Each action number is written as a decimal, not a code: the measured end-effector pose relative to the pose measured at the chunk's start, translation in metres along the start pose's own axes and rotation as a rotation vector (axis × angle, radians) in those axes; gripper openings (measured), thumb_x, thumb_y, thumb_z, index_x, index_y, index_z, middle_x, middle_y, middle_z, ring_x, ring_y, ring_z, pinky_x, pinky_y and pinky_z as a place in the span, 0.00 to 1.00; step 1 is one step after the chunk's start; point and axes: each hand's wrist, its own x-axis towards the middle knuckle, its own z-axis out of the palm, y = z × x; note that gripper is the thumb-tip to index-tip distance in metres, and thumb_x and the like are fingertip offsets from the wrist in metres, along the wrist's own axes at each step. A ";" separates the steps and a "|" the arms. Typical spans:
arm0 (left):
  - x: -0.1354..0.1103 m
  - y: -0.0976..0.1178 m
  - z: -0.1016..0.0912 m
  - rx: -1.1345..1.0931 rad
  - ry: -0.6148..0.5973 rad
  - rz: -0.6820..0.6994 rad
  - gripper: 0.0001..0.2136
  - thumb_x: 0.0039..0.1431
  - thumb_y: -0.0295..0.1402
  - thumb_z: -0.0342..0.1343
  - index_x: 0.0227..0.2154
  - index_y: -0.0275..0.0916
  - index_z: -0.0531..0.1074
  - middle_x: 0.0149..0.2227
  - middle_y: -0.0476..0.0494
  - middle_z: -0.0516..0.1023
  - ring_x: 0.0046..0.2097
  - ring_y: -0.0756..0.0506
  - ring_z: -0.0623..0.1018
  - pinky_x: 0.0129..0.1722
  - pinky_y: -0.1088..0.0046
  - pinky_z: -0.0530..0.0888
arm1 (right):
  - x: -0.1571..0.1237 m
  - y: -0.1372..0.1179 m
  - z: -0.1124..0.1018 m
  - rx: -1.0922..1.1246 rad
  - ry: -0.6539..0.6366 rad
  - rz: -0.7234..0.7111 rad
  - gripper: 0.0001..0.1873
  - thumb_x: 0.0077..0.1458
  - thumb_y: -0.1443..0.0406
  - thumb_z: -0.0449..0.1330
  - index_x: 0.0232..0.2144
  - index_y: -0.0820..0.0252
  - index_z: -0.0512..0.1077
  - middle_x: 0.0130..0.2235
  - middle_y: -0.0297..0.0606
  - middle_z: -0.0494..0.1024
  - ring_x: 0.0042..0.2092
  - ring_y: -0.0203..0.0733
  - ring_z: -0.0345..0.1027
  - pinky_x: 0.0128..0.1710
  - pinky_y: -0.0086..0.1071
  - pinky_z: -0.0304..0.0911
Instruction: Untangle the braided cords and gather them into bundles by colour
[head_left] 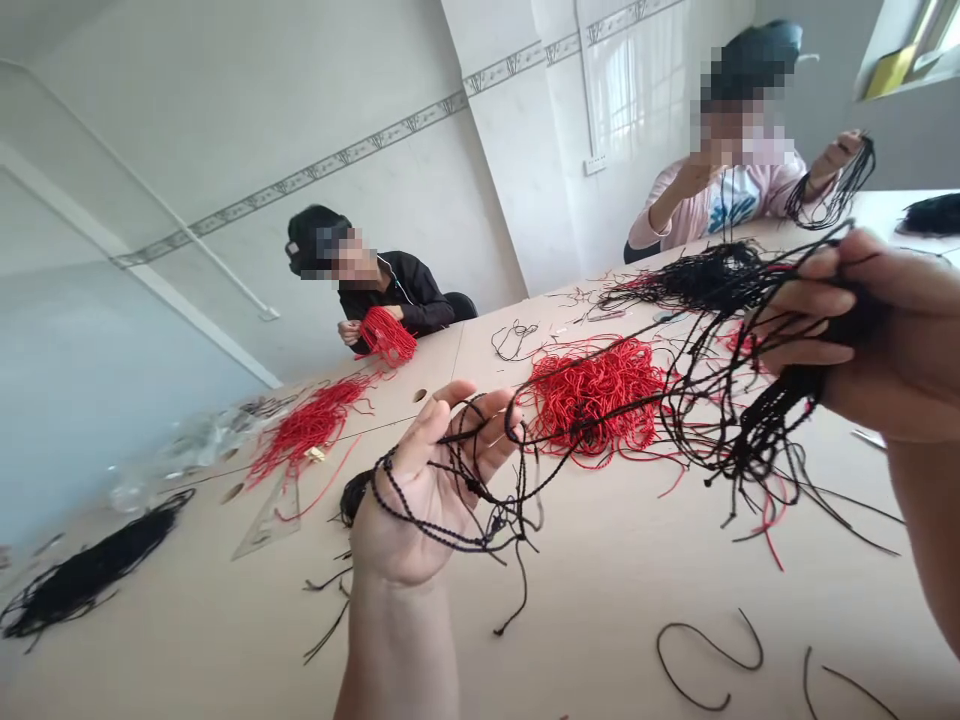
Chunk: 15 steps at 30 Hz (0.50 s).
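Note:
My right hand, raised at the right, is closed round a thick bundle of black cords with knotted ends hanging below it. Palm up, my left hand has curled fingers and holds several braided black cord loops, some draped over the thumb and palm. Taut black strands stretch between both hands. Behind them lies a tangled heap of red cords on the pale table. A black cord pile sits beyond my right hand.
Across the table, one person in black holds a red cord bundle; another in pink handles black cords. At left are more red cords, a long black bundle, a clear set square and plastic bags.

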 end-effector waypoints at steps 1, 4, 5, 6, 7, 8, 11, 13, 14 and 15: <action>0.001 -0.001 0.001 -0.008 0.016 0.001 0.11 0.65 0.28 0.49 0.37 0.36 0.78 0.37 0.40 0.84 0.41 0.45 0.84 0.42 0.73 0.80 | 0.000 -0.003 -0.002 0.040 0.020 -0.022 0.21 0.66 0.68 0.51 0.22 0.57 0.72 0.27 0.27 0.68 0.24 0.19 0.58 0.18 0.21 0.44; 0.002 -0.003 0.003 -0.045 0.041 0.011 0.13 0.66 0.28 0.47 0.36 0.36 0.78 0.37 0.40 0.85 0.42 0.46 0.83 0.45 0.72 0.80 | 0.002 -0.008 -0.010 0.040 0.045 -0.057 0.21 0.67 0.66 0.51 0.24 0.55 0.75 0.31 0.25 0.73 0.24 0.16 0.56 0.21 0.20 0.49; 0.002 -0.003 0.004 -0.059 0.045 0.019 0.14 0.66 0.27 0.46 0.35 0.36 0.79 0.37 0.40 0.85 0.42 0.46 0.83 0.45 0.72 0.79 | 0.003 -0.010 -0.012 0.027 0.057 -0.069 0.21 0.67 0.65 0.51 0.25 0.55 0.76 0.33 0.25 0.74 0.24 0.15 0.55 0.21 0.21 0.50; 0.002 -0.002 0.004 -0.071 0.050 0.024 0.15 0.67 0.27 0.46 0.35 0.35 0.79 0.37 0.40 0.85 0.42 0.46 0.83 0.46 0.72 0.79 | 0.004 -0.011 -0.013 0.021 0.074 -0.080 0.21 0.67 0.65 0.50 0.25 0.55 0.77 0.35 0.25 0.75 0.24 0.15 0.55 0.22 0.22 0.51; 0.002 -0.002 0.005 -0.081 0.060 0.026 0.15 0.67 0.27 0.45 0.34 0.35 0.79 0.37 0.40 0.85 0.42 0.46 0.83 0.45 0.72 0.80 | 0.005 -0.012 -0.014 0.024 0.095 -0.094 0.21 0.67 0.64 0.50 0.25 0.56 0.77 0.35 0.25 0.76 0.24 0.15 0.54 0.23 0.23 0.51; 0.001 -0.001 0.005 -0.089 0.074 0.025 0.17 0.67 0.27 0.44 0.34 0.35 0.79 0.36 0.40 0.85 0.41 0.46 0.83 0.44 0.72 0.80 | 0.005 -0.013 -0.013 0.035 0.115 -0.098 0.21 0.67 0.65 0.51 0.25 0.56 0.77 0.34 0.25 0.76 0.24 0.15 0.55 0.23 0.24 0.51; 0.000 0.005 0.006 -0.104 0.165 0.026 0.20 0.68 0.26 0.40 0.32 0.34 0.79 0.34 0.40 0.85 0.37 0.46 0.84 0.39 0.72 0.82 | 0.002 -0.015 -0.007 0.093 0.136 -0.048 0.20 0.67 0.64 0.53 0.23 0.57 0.75 0.22 0.25 0.69 0.23 0.17 0.57 0.24 0.23 0.54; 0.000 0.009 0.007 -0.101 0.243 0.046 0.21 0.68 0.26 0.38 0.32 0.33 0.78 0.33 0.40 0.84 0.34 0.46 0.84 0.34 0.72 0.82 | -0.001 -0.015 -0.003 0.127 0.097 0.004 0.20 0.67 0.63 0.52 0.23 0.56 0.74 0.18 0.25 0.63 0.23 0.19 0.59 0.25 0.20 0.56; 0.001 0.012 0.008 -0.096 0.285 0.061 0.21 0.68 0.26 0.38 0.31 0.33 0.78 0.32 0.40 0.84 0.33 0.46 0.84 0.32 0.72 0.83 | -0.003 -0.015 -0.001 0.138 0.072 0.022 0.20 0.67 0.62 0.51 0.24 0.56 0.73 0.18 0.25 0.62 0.23 0.19 0.59 0.26 0.19 0.58; 0.001 0.015 0.009 -0.090 0.323 0.081 0.21 0.69 0.26 0.38 0.31 0.33 0.78 0.31 0.40 0.84 0.31 0.46 0.84 0.30 0.73 0.82 | -0.004 -0.015 0.000 0.144 0.050 0.030 0.20 0.67 0.62 0.51 0.24 0.55 0.73 0.19 0.24 0.63 0.23 0.19 0.59 0.26 0.18 0.59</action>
